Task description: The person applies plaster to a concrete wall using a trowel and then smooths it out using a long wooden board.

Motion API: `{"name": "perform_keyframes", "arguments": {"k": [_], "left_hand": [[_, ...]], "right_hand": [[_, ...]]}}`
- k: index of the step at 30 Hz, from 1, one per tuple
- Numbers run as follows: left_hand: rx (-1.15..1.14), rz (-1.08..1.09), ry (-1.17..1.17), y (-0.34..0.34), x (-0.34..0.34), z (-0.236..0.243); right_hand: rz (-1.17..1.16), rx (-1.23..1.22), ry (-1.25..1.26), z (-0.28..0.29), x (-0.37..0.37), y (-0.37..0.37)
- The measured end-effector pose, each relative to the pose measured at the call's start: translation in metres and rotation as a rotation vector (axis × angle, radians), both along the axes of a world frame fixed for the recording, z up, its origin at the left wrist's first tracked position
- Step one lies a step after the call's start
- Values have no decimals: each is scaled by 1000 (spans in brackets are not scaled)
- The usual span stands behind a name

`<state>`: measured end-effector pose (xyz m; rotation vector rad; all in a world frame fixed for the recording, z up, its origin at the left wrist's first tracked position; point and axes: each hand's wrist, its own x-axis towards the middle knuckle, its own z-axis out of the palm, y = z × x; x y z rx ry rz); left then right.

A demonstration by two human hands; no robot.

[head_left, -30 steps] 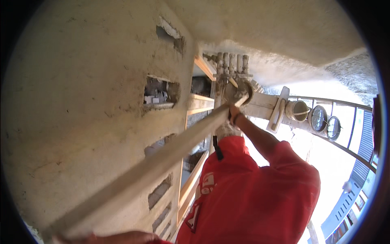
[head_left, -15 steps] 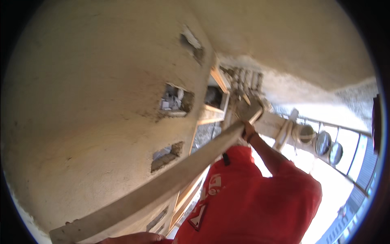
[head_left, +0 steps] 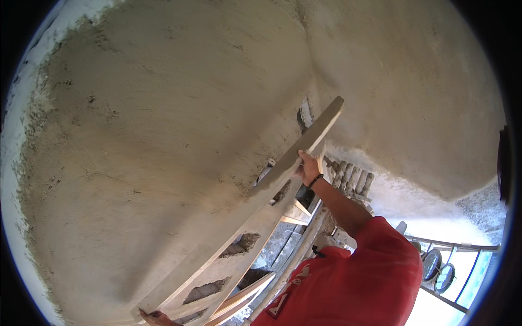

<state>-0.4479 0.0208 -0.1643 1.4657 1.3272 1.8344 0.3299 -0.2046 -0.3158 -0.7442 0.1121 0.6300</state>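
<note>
Down at the bottom edge of the head view, closest to me, the left hand (head_left: 154, 317) is barely in frame, just fingers peeking up at the low end of the long straightedge board (head_left: 255, 201); it touches the board there, but I honestly can't tell if it's wrapped around it or just pressing. Right next to that, filling the lower right, is the red shirt (head_left: 348, 282) with the right arm reaching up out of the sleeve. Following that arm up, the right hand (head_left: 309, 167) is closed around the edge of the board near its upper end, with a dark wristband (head_left: 316, 181) just below the hand. The board itself runs on a diagonal from lower left to upper right, lying flat against the plastered wall (head_left: 152, 125), which is rough and grey-beige with scrape marks and a few open pockets (head_left: 241, 245) showing near the board's lower half. Beyond the board there's some wooden framing (head_left: 296, 214) and a row of pale balusters (head_left: 350, 179). Farthest off, at the lower right rim, a metal railing (head_left: 451, 261) with round ornaments stands against bright daylight.
</note>
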Motion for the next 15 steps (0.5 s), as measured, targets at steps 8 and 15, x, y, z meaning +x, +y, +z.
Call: {"name": "perform_keyframes", "arguments": {"k": [8,15], "left_hand": [[-5,-95,-436,11,45,-28],[-20,-65,-495,33,49,-40]], "right_hand": [[40,28,-97,44,41,78],[40,-16,-151,59,52,87]]}}
